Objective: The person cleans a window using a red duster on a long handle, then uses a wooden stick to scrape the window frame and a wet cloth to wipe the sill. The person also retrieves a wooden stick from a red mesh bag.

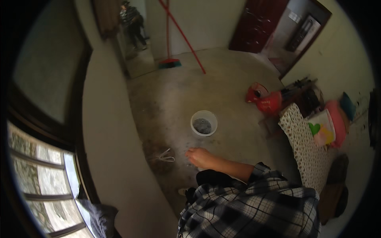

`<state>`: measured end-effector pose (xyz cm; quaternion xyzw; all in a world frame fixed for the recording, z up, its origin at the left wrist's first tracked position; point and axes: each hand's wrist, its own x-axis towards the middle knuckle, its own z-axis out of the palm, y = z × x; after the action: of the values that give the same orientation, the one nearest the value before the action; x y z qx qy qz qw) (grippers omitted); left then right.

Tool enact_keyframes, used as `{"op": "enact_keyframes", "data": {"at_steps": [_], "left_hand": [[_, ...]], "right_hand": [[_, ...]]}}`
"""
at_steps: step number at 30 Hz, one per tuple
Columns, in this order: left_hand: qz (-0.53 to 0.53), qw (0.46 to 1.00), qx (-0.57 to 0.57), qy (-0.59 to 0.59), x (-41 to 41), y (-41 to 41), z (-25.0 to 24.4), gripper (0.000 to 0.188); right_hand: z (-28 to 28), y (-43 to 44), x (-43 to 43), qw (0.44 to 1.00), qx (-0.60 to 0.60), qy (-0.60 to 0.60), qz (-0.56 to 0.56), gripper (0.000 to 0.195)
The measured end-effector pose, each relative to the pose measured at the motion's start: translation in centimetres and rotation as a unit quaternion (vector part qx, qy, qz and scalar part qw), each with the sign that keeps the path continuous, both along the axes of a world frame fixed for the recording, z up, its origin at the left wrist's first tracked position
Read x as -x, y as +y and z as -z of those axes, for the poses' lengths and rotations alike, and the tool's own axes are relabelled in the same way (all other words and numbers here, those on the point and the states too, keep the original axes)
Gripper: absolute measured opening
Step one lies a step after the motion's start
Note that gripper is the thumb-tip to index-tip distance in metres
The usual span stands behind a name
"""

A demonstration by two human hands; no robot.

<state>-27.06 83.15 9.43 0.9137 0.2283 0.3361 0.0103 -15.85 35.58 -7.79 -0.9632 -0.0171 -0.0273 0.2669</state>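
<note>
My right hand (pixel 198 157) reaches out from a rolled plaid sleeve, low over the concrete floor. Its fingers are curled and blurred, and whether anything is between them cannot be made out. Just beyond it stands a white plastic bucket (pixel 204 123) with greyish, murky contents, apart from the hand. To the left of the hand, a thin whitish strap or cord (pixel 166 156) lies looped on a dark, damp-looking patch of floor. My left hand is out of view. A crumpled grey cloth (pixel 101 218) lies by the window at the lower left.
A red broom (pixel 169 63) and a red pole (pixel 190 44) lean at the far wall beside a mirror (pixel 138 50) reflecting a person. On the right are red bags or containers (pixel 269 102) and a table with a patterned cloth (pixel 303 151). A dark red door (pixel 256 25) stands open.
</note>
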Motion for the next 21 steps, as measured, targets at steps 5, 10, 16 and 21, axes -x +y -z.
{"op": "enact_keyframes", "data": {"at_steps": [5,10,16,21], "left_hand": [[0.059,0.998,0.001,0.02,-3.8,-3.2,3.1,0.036],[0.094,0.994,-0.042,0.043,-2.5,-13.3,3.5,0.038],[0.162,0.961,-0.186,0.127,-5.5,-22.0,7.4,0.04],[0.332,0.884,-0.099,0.313,-11.1,-32.7,13.5,0.049]], "right_hand": [[3.1,-3.6,3.5,0.999,0.009,0.041,-0.003,0.015],[4.9,-16.0,10.3,0.992,0.043,0.11,0.039,0.017],[9.6,-30.7,20.7,0.953,0.091,0.157,0.241,0.016],[13.0,-35.8,31.8,0.895,0.035,0.21,0.392,0.019]]}}
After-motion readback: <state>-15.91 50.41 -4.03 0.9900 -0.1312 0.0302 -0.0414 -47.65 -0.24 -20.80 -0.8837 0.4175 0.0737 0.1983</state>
